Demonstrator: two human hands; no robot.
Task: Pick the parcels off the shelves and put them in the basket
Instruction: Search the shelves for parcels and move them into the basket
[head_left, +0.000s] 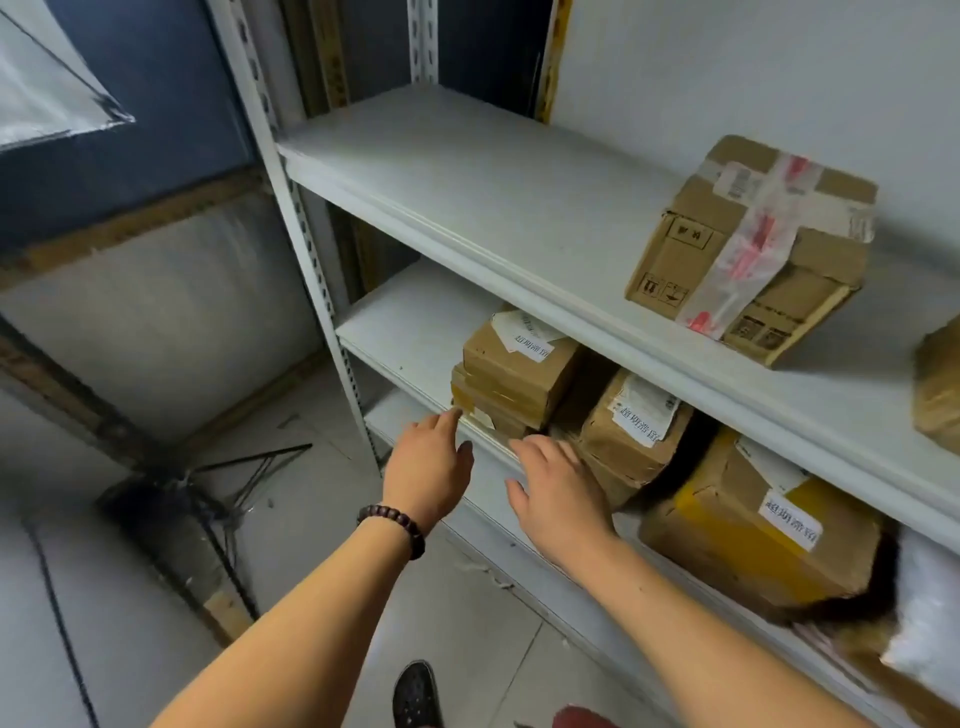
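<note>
Standing by the rack (467, 171), I'd say this is the reach, with no parcel lifted yet. At about eight o'clock from the stack of flat cardboard parcels (511, 374), the left hand (428, 462), bead bracelet (390, 527) on its wrist, has loose, straight fingers. Their tips are at the stack's lower corner; I can't tell whether they touch. The stack sits on the middle shelf, at its front edge.

At the stack's six o'clock the right hand (558, 483) is spread, holding nothing. Next, I think, both hands must close on the stack's two sides and draw it out. No basket is in sight.

The stack's white label carries bold Chinese characters I can't read, as do those on the crumpled parcel (628, 431) and the yellow-taped parcel (753, 535). At one o'clock, on the shelf above, the big box (753, 249) shows red-printed tape and handling symbols.
</note>
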